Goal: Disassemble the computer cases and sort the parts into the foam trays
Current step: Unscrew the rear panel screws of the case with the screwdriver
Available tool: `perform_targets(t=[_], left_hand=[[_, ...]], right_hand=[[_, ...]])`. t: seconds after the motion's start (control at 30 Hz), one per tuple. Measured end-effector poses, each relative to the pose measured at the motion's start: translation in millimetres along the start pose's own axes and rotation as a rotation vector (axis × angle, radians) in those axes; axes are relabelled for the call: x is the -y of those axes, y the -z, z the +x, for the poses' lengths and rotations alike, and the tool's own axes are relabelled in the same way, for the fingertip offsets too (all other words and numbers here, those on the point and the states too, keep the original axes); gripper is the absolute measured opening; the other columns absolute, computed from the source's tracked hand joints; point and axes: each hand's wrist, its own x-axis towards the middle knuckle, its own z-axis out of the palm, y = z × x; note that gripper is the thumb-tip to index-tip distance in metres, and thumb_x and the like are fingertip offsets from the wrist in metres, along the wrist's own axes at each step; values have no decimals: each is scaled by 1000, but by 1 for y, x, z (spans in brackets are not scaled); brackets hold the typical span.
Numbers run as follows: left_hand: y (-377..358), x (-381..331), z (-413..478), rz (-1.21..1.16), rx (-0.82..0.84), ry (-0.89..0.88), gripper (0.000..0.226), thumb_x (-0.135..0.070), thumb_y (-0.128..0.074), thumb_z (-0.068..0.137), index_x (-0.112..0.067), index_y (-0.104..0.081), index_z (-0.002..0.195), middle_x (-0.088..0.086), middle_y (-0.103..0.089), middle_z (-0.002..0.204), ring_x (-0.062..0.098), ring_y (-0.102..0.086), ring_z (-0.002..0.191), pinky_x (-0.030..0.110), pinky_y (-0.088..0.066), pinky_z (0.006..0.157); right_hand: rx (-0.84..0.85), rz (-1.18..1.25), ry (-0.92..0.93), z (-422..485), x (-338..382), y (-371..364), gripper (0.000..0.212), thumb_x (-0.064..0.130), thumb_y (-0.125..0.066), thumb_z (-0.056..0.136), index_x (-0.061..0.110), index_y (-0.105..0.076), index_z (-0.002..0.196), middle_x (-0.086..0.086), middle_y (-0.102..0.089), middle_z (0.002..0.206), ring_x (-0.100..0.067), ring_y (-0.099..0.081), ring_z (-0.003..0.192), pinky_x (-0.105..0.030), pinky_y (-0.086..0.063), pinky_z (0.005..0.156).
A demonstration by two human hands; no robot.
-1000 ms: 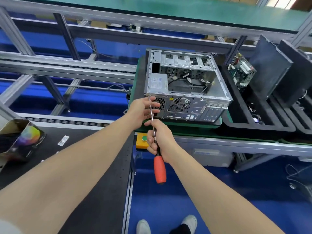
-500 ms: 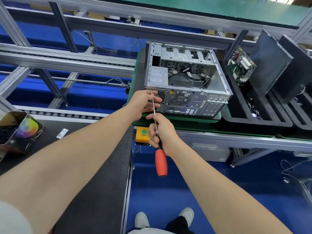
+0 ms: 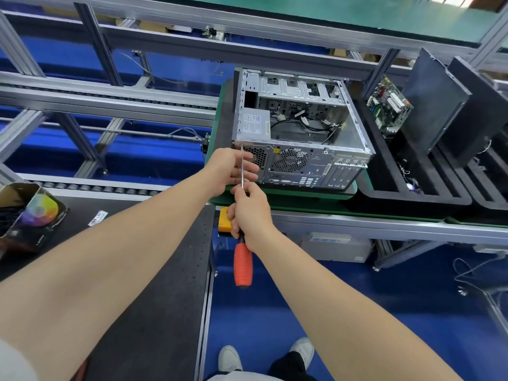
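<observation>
An open grey computer case (image 3: 299,130) lies on a green pallet, its rear panel facing me. A power supply (image 3: 254,125) sits in its near left corner, with loose cables behind it. My right hand (image 3: 251,213) grips a screwdriver (image 3: 242,266) with an orange handle near the top of that handle. The long shaft runs up to the top left corner of the rear panel. My left hand (image 3: 229,170) rests against the case's left rear corner, fingers laid beside the shaft.
Black foam trays (image 3: 395,193) stand to the right of the case, holding a green circuit board (image 3: 389,107) and dark panels (image 3: 437,103). A cardboard box (image 3: 26,215) sits on the black table at left. A yellow button box (image 3: 224,224) hangs under the conveyor edge.
The view has shifted slightly. Both hands stay at the case's rear left corner with the screwdriver tip held on the same spot.
</observation>
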Motion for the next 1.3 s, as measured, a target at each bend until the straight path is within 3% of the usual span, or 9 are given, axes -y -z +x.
perform_targets(t=[0.13, 0.4, 0.5, 0.67, 0.8, 0.9, 0.97, 1.13, 1.3], left_hand=[[-4, -6, 0, 38, -46, 5, 31, -28, -42, 110, -9, -66, 110, 7, -77, 75, 19, -70, 59, 29, -54, 55], [-7, -10, 5, -192, -30, 107, 20, -19, -36, 111, -12, -53, 102, -3, -61, 57, 9, -53, 46, 20, -41, 44], [-4, -8, 5, -112, -23, 86, 22, -19, -38, 109, -9, -58, 107, 1, -69, 62, 14, -61, 50, 24, -47, 50], [4, -11, 11, 56, -143, 58, 27, -21, -52, 94, -4, -74, 91, 10, -77, 76, 26, -71, 65, 32, -58, 58], [-6, -15, 21, 240, -381, -3, 44, -47, -59, 89, -6, -69, 100, 10, -67, 93, 24, -59, 79, 34, -52, 67], [-16, -21, 26, 446, -439, -50, 77, -60, -61, 87, -4, -51, 138, 15, -54, 139, 30, -60, 108, 38, -50, 75], [-18, -27, 31, 428, -396, -82, 77, -59, -64, 88, -11, -37, 141, 15, -46, 145, 32, -53, 120, 43, -48, 90], [-14, -37, 49, 263, -215, -4, 73, -59, -56, 96, -31, -25, 157, 4, -44, 152, 27, -46, 122, 48, -35, 106], [-6, -33, 64, 250, -165, 37, 77, -59, -59, 94, -31, -29, 159, 1, -42, 156, 30, -44, 137, 57, -30, 115]], right_hand=[[12, 28, -29, 1, 7, -6, 16, 28, -42, 113, 21, -57, 112, -7, -61, 62, -17, -44, 39, -27, -41, 41], [562, 1086, -314, -3, -3, 6, 39, 44, -37, 113, 16, -54, 91, 3, -42, 58, -3, -30, 32, -14, -23, 31], [429, 842, -266, 0, 1, 5, 32, 35, -38, 114, 13, -53, 96, 0, -42, 52, -6, -24, 29, -19, -20, 27], [-49, -420, 45, 8, 10, 11, 20, 20, -36, 111, 8, -52, 112, -16, -62, 93, -25, -49, 55, -26, -36, 39], [-54, -608, 107, 9, 13, 10, 24, 18, -37, 112, 4, -54, 121, -20, -61, 117, -36, -63, 86, -43, -52, 69], [50, -71, -158, 10, 16, 5, 27, 31, -37, 112, 10, -54, 106, -11, -59, 74, -19, -43, 41, -25, -37, 41], [146, 308, -265, 9, 17, 10, 24, 28, -37, 110, 13, -53, 102, -4, -49, 55, -13, -29, 36, -18, -27, 39], [400, 930, -298, 1, 11, 23, 15, 14, -40, 108, 9, -54, 105, -5, -52, 67, -8, -37, 40, -20, -33, 35], [648, 1160, -323, -1, -6, 27, 27, 29, -42, 110, 10, -61, 108, -8, -60, 68, -8, -44, 31, -16, -32, 28]])
